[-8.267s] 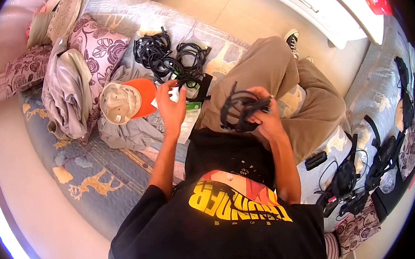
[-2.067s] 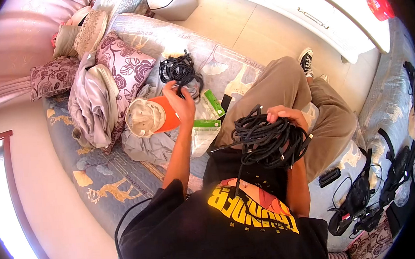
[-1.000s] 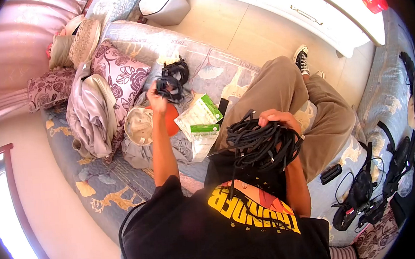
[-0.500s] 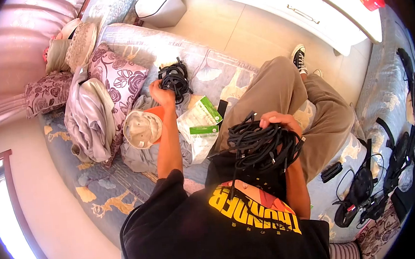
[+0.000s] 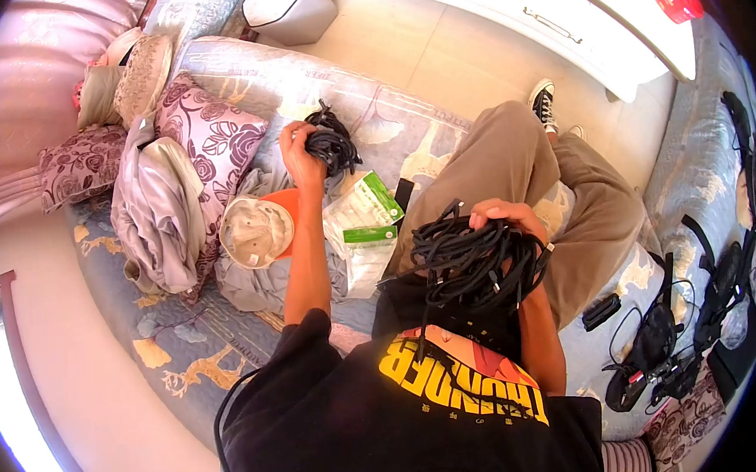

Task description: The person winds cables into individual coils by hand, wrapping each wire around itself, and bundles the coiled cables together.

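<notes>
My left hand (image 5: 303, 158) is closed on the near side of a small coiled bundle of black cables (image 5: 333, 142), held over the sofa. In my right hand (image 5: 510, 217) is a larger, looser bundle of black cables (image 5: 478, 264), in front of my shirt and lap. Its fingers curl over the top of the loops, and several light-coloured plug ends show among them. A single strand hangs down across my shirt. Part of each palm is hidden behind the cables.
Beside my left forearm lie a beige cap (image 5: 256, 232), an orange item (image 5: 283, 206) and green-and-white packets (image 5: 363, 210). A dark phone-like object (image 5: 404, 190) rests by my thigh. Black straps and cables (image 5: 657, 338) lie to the right. A white cabinet (image 5: 511, 12) stands ahead.
My left hand has turned and shifted slightly right with the small cable bundle, its fingers now higher on the bundle's left side. My right hand and its bundle have hardly moved.
</notes>
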Demonstrator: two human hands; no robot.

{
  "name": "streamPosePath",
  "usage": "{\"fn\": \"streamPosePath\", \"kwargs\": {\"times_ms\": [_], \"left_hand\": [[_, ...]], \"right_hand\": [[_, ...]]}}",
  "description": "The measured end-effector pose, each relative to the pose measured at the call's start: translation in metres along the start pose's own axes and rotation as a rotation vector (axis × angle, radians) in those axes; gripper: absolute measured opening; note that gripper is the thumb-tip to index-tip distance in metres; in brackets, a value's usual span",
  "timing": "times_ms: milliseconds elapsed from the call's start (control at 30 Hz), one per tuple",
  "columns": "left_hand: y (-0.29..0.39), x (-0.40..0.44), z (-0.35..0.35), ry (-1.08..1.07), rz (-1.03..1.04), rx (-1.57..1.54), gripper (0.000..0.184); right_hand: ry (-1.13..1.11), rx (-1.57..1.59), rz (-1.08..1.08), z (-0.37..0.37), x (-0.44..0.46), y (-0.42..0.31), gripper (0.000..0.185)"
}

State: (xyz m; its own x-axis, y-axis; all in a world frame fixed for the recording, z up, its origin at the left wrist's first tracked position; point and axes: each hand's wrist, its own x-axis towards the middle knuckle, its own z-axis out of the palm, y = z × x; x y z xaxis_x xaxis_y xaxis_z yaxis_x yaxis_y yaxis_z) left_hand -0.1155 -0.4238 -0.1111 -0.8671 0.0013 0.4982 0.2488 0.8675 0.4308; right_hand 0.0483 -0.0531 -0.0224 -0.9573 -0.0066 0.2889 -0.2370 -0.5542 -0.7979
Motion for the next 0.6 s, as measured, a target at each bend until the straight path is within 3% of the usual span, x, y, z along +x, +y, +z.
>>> {"fn": "streamPosePath", "kwargs": {"times_ms": [67,167,267,367,500,533,600], "left_hand": [[0.002,0.012,0.015,0.159,-0.137,0.038,0.031],[-0.026,0.013,0.030,0.001,-0.255,0.260,0.038],[-0.057,0.026,0.029,-0.355,-0.306,0.445,0.036],[-0.055,0.035,0.025,-0.443,-0.462,0.345,0.030],[-0.032,0.031,0.001,-0.318,-0.254,0.258,0.031],[-0.013,0.033,-0.007,-0.310,-0.376,0.145,0.027],[0.024,0.033,-0.025,-0.305,-0.448,0.107,0.027]], "right_hand": [[0.000,0.036,0.005,-0.002,-0.002,0.003,0.041],[0.011,0.027,-0.004,-0.001,-0.003,0.000,0.044],[0.044,0.011,0.019,0.001,-0.004,0.002,0.035],[0.130,0.025,0.150,-0.001,-0.010,0.011,0.034],[0.134,0.033,0.273,-0.001,-0.013,0.019,0.053],[0.161,0.084,0.399,0.004,-0.011,0.009,0.060],[0.089,0.208,0.393,0.011,-0.009,0.006,0.065]]}}
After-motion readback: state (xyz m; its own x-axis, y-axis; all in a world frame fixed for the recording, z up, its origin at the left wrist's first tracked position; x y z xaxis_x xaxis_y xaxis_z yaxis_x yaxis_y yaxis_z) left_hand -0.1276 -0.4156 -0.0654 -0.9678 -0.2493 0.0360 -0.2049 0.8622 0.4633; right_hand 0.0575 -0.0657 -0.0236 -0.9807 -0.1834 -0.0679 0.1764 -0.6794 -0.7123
